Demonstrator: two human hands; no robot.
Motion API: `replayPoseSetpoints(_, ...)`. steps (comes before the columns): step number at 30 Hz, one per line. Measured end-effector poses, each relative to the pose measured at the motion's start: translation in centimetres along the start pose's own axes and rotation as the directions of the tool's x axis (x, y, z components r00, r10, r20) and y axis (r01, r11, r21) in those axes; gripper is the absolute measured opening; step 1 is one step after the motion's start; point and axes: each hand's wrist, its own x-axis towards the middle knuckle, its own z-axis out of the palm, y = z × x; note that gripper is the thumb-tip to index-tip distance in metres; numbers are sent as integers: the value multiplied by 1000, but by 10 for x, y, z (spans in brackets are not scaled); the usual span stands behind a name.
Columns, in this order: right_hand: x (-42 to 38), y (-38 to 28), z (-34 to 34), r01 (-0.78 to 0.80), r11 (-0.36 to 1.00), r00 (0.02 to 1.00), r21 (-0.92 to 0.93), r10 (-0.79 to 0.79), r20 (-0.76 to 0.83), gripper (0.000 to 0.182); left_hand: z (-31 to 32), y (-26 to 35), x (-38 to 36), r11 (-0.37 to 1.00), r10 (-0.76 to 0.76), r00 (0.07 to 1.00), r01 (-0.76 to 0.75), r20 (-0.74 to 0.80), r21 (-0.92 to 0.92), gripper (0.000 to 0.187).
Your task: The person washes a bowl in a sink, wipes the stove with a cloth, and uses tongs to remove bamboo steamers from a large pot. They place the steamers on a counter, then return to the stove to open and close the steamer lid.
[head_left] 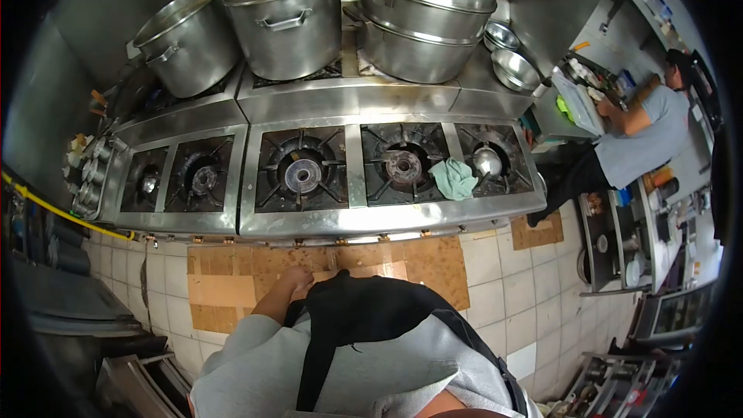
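Note:
My left hand (299, 277) hangs low beside the black apron (371, 306), over the cardboard on the floor. Its fingers are small and partly hidden in this view, and I cannot tell whether they are closed. My right hand is out of view. In front of me stands a steel gas stove (348, 222) with a row of burners, among them a ring burner (303, 176) closest to my left hand. A crumpled green cloth (454, 179) lies across the grates toward the right. Beside it, a round metal ladle-like bowl (487, 161) rests on the right burner.
Two large stockpots (282, 39) and a lidded steamer pot (422, 50) stand on the rear burners. Steel bowls (515, 70) sit behind at right. A co-worker (646, 128) handles a white tray (579, 102) at the right counter. Flattened cardboard (220, 294) covers floor tiles; a yellow pipe (58, 205) runs left.

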Motion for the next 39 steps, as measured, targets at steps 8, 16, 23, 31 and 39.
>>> replayPoseSetpoints(8,118,-107,-147,341,912,899,-226,-387,-204,44,25,35,4,946,-66,969,-15,-238,-324,31)
replayPoseSetpoints(16,120,-369,-301,403,879,729,-255,-477,-491,69,57,31,-73,770,-329,920,131,-212,-625,21)
replayPoseSetpoints(23,116,-339,-204,337,881,699,-331,-470,-540,57,117,-16,-87,524,-489,865,184,-117,-832,21)
replayPoseSetpoints(31,56,-463,-78,914,357,380,-193,-920,100,29,136,-35,-46,651,-385,910,150,-153,-744,26)
replayPoseSetpoints(39,54,-410,-159,643,738,754,-207,-657,3,37,37,-2,-45,407,-463,884,140,-72,-903,12)
